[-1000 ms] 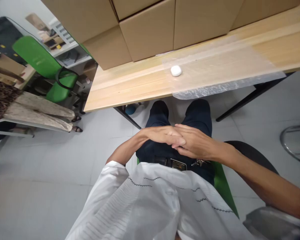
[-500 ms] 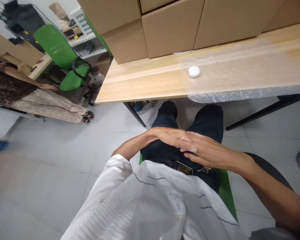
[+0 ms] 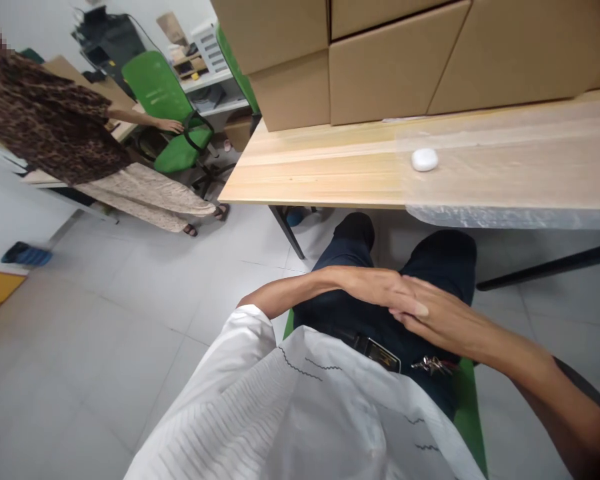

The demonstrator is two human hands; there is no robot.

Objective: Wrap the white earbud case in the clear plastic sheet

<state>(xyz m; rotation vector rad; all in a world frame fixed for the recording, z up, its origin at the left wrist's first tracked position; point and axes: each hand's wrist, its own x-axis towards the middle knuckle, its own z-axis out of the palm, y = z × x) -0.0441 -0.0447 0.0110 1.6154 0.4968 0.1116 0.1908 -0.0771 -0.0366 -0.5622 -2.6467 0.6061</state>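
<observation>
Resting on translucent plastic sheet (image 3: 515, 167) over pale wood-grain table (image 3: 320, 173): small, rounded, white object (image 3: 425, 159); brown cardboard boxes (image 3: 390, 73) behind; bare left hand (image 3: 380, 287) and right hand (image 3: 443, 315) pressed together, finger closure unclear; grey tiled floor (image 3: 130, 347) below

left hand (image 3: 380, 287) clasped with right hand (image 3: 443, 317) | white object (image 3: 425, 159) on plastic sheet (image 3: 510, 177) | boxes (image 3: 393, 63) behind

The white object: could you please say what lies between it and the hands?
From the hands to the white object, the head view shows trouser legs, then plastic sheet.
</observation>
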